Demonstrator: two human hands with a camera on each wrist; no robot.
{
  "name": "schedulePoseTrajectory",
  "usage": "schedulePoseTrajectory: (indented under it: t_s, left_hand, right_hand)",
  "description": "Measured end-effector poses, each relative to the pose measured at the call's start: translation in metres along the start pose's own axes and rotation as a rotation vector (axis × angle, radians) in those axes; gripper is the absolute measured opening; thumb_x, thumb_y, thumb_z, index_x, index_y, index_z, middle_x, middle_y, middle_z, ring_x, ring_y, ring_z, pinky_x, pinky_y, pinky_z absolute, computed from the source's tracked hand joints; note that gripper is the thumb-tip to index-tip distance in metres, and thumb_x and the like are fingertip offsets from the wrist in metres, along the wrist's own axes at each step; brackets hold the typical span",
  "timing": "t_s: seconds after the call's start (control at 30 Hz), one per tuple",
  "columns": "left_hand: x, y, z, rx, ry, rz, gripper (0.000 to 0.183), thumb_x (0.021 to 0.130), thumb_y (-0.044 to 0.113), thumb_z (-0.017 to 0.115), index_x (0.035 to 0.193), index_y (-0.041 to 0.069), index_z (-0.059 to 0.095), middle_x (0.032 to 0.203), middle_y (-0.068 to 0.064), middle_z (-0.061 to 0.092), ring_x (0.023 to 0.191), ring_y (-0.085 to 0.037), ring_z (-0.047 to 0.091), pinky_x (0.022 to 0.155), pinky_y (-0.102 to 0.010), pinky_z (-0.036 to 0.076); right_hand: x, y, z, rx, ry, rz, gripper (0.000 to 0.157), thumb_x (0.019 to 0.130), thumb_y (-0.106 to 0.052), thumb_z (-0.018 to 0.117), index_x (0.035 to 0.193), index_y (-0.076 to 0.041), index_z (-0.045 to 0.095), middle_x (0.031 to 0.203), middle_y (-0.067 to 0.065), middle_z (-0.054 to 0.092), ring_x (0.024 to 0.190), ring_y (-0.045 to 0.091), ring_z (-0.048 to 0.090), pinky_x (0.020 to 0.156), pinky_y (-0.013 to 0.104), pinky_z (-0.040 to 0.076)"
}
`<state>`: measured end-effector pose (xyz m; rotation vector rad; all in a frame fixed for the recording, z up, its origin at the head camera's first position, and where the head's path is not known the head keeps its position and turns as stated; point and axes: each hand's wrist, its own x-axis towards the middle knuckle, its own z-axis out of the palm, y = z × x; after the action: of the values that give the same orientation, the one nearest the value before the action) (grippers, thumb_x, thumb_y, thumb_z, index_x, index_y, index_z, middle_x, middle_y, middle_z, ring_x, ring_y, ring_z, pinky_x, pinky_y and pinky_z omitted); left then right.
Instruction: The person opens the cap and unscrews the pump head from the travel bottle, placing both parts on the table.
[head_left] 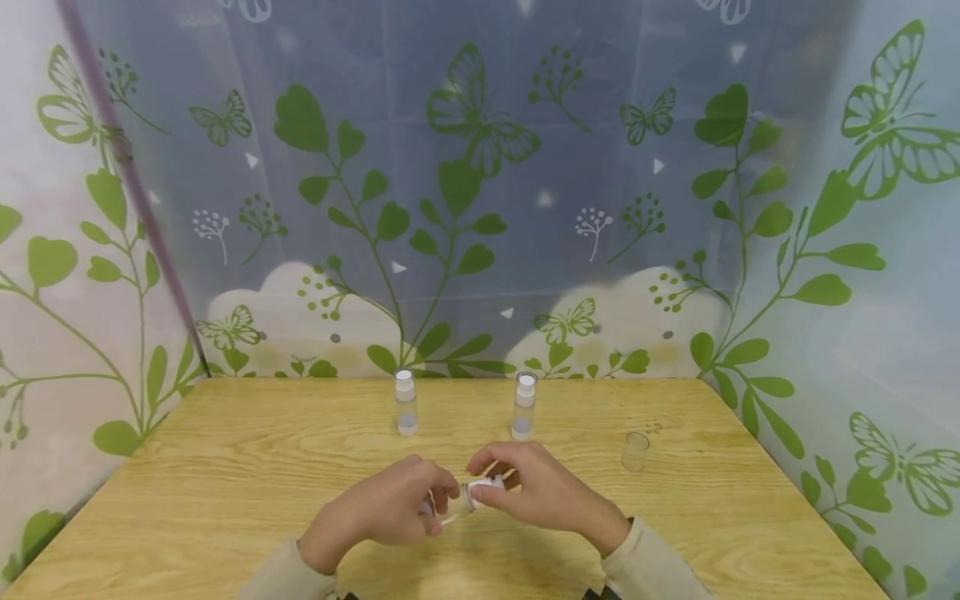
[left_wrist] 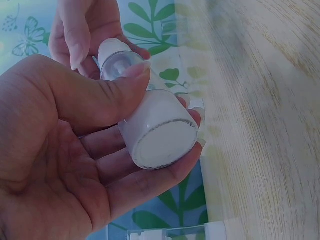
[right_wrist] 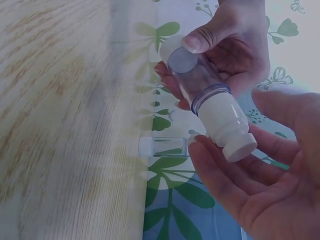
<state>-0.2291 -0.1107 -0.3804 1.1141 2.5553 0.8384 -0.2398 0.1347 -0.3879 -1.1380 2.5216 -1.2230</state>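
Note:
In my left hand (head_left: 393,504) is a small clear pump bottle (right_wrist: 202,82) with a white base and a white pump head. The thumb lies on one side of its lower part and the fingers wrap beneath, as the left wrist view shows. The bottle is tilted, its pump head pointing toward my right hand (head_left: 543,492). Around the pump head, the right fingers are spread in a loose curve. Their tips come right at the white collar (right_wrist: 220,117), while the thumb stands apart from it in the right wrist view.
Two similar capped bottles stand upright toward the back of the wooden table (head_left: 225,467): one bottle (head_left: 407,408) left of centre, another bottle (head_left: 523,408) right of centre. A clear cap (head_left: 634,454) is on the right side. Patterned cloth (head_left: 480,208) encloses the back and sides.

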Motion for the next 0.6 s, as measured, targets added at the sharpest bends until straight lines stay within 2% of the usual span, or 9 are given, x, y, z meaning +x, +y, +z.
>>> schedulePoseTrajectory:
  t_s: [0.17,0.4,0.6]
  left_hand:
    - [-0.0002,-0.0003,-0.0005,-0.001,-0.002,0.007,0.043,0.076,-0.016,0.067,0.118,-0.006,0.072,0.095,-0.009,0.077,0.074,-0.001,0.067,0.068,-0.016,0.054]
    - [0.0001,-0.0005,-0.0015,-0.003,-0.006,0.012,0.043,0.076,-0.016,0.067,0.118,-0.006,0.071,0.097,-0.011,0.077,0.082,-0.005,0.072,0.071,-0.016,0.056]
    - [-0.0001,-0.0004,-0.0018,-0.009,-0.009,0.006,0.043,0.077,-0.017,0.067,0.118,-0.006,0.071,0.095,-0.011,0.077,0.076,-0.001,0.068,0.068,-0.016,0.055]
  right_hand:
    - [0.0002,0.0007,0.0003,-0.022,0.001,0.000,0.023,0.104,-0.028,0.062,0.113,-0.010,0.073,0.110,0.007,0.076,0.090,0.008,0.071,0.078,0.022,0.059]
    - [-0.0005,0.0012,-0.0002,0.022,-0.053,0.023,0.020,0.106,-0.026,0.059,0.113,-0.013,0.073,0.098,0.003,0.075,0.070,0.000,0.065,0.065,0.022,0.057]
    - [0.0001,0.0022,0.0006,0.032,-0.052,0.023,0.017,0.104,-0.023,0.062,0.112,-0.013,0.073,0.092,0.000,0.073,0.070,0.004,0.065,0.069,0.021,0.057]
